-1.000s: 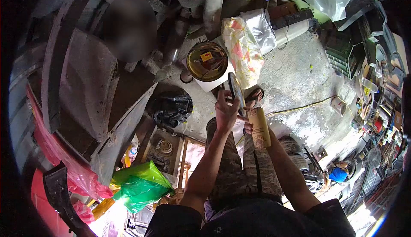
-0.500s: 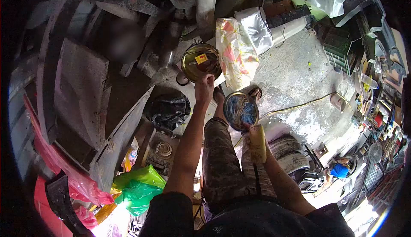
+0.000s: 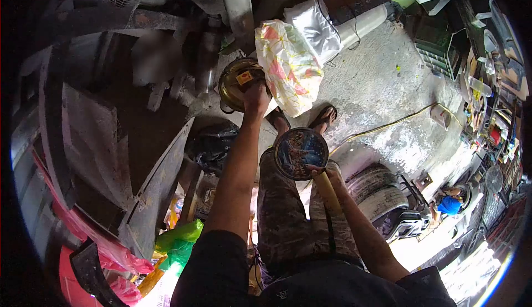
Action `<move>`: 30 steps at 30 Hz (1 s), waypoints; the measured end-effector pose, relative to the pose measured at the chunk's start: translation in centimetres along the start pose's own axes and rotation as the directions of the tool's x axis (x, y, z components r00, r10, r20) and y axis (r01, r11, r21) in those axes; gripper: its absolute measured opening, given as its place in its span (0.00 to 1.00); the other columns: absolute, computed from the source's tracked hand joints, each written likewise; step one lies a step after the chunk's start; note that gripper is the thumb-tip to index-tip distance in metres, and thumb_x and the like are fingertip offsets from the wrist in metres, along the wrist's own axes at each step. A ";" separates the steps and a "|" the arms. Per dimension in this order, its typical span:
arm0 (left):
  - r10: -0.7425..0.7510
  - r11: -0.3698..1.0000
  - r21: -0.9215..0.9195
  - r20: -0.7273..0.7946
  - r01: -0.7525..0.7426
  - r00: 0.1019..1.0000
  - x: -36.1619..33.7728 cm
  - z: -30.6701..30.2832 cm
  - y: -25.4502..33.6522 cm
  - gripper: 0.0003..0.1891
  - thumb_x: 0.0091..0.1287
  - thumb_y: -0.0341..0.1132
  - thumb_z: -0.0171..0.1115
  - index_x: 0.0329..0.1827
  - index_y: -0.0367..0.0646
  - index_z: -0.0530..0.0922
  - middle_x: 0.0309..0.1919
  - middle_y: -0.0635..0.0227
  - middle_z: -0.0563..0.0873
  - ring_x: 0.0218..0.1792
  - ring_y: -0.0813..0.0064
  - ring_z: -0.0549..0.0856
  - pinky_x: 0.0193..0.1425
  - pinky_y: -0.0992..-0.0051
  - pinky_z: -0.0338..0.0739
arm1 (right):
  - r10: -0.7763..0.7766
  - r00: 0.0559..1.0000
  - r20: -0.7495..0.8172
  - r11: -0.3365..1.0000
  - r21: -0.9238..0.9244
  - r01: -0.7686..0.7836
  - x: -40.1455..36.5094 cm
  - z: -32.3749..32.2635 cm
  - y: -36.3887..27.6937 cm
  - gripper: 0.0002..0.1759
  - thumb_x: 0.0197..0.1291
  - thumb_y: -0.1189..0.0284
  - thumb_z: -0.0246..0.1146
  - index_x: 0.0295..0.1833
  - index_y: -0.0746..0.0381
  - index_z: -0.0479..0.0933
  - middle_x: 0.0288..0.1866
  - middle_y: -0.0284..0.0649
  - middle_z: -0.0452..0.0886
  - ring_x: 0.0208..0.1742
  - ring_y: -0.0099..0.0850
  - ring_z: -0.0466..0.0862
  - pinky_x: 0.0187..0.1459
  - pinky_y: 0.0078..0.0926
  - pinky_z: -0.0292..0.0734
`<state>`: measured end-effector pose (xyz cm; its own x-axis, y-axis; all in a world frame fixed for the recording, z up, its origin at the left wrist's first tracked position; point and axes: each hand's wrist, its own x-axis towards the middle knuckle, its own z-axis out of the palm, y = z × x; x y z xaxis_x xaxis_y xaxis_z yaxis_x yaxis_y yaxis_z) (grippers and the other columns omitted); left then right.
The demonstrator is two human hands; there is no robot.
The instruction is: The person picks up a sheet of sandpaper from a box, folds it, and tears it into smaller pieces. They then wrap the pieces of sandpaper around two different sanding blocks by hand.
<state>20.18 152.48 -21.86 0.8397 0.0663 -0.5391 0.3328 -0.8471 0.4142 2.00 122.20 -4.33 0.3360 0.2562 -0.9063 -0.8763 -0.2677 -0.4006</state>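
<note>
My right hand [image 3: 326, 175] grips the rim of a round dark dish [image 3: 300, 153], held above my knees. Brown flakes or shreds lie over the dish's bluish inside. A long pale yellow piece [image 3: 328, 194] sticks out below that hand; whether it is also gripped I cannot make out. Farther out, my left hand [image 3: 256, 97] reaches over a round brass-coloured tin or basin [image 3: 228, 93]. Just beyond its fingers is a small yellow box [image 3: 244, 77] with a red mark. The left fingertips are hidden in shadow.
A floral cloth or bag [image 3: 288, 66] hangs beside the basin, with a silvery-white bag [image 3: 315, 28] behind it. Black plastic [image 3: 213, 145] sits left of my legs. Stacked tyres [image 3: 379, 190] stand at right. A yellow cord [image 3: 388, 129] crosses the concrete floor.
The view has shifted, so the basin and cloth appear farther left. My left hand has moved farther into the basin. The dish has come left over my knees, and the yellow piece has tilted.
</note>
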 end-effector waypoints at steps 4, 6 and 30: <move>-0.024 1.000 0.010 -0.084 0.024 0.996 -0.6 -0.5 -0.8 0.17 0.59 0.40 0.66 0.46 0.38 0.80 0.34 0.49 0.87 0.38 0.50 0.88 0.43 0.58 0.83 | -0.243 0.967 0.076 0.966 -0.069 0.249 -0.2 0.9 -1.9 0.23 0.61 0.72 0.70 0.63 0.58 0.79 0.46 0.29 0.83 0.39 0.14 0.78 0.39 0.18 0.78; -0.030 0.999 0.022 -0.087 0.032 0.996 -1.6 -1.6 -1.3 0.18 0.58 0.40 0.68 0.46 0.38 0.79 0.34 0.50 0.87 0.38 0.51 0.88 0.43 0.58 0.83 | -0.204 0.976 0.071 0.979 -0.009 0.205 -0.7 1.5 -3.3 0.22 0.61 0.71 0.69 0.62 0.59 0.79 0.45 0.29 0.83 0.37 0.14 0.78 0.36 0.18 0.79; 0.045 0.990 0.139 -0.051 -0.038 0.998 0.5 -8.4 -5.5 0.31 0.63 0.36 0.66 0.70 0.48 0.68 0.44 0.54 0.86 0.44 0.56 0.86 0.47 0.64 0.80 | -0.205 0.968 0.146 0.961 -0.156 0.227 -0.7 2.1 -5.9 0.22 0.62 0.70 0.68 0.62 0.61 0.78 0.56 0.34 0.84 0.48 0.19 0.81 0.48 0.21 0.79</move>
<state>22.39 161.62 -18.26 0.8744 0.0548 -0.4820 0.2384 -0.9139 0.3285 6.16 125.57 -1.04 0.4543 0.4379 -0.7758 -0.7127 -0.3438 -0.6114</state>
